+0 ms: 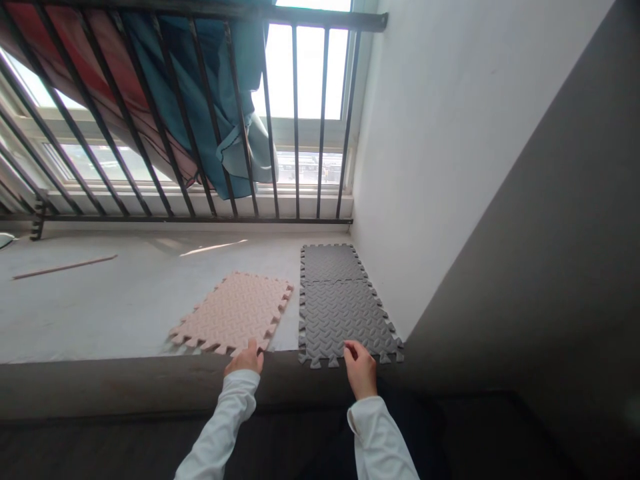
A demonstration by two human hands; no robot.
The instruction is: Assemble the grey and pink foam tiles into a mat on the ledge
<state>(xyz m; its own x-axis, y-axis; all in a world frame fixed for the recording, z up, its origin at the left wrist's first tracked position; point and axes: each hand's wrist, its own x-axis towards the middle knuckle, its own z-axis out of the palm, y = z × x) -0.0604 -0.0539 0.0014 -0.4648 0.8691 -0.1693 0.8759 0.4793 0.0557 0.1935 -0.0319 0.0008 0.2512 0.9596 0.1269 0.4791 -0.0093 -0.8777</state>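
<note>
A pink foam mat with toothed edges lies at an angle on the pale ledge. My left hand is closed on its front corner. To its right, two grey foam mats lie joined end to end along the wall, their front teeth reaching past the ledge's edge. My right hand is at the front edge of the nearer grey mat, thumb and fingers pinched together; whether anything is between them is too small to tell.
Black metal railings stand along the back of the ledge, with red and teal cloth behind the bars. A thin stick lies at the left. A white wall rises at the right.
</note>
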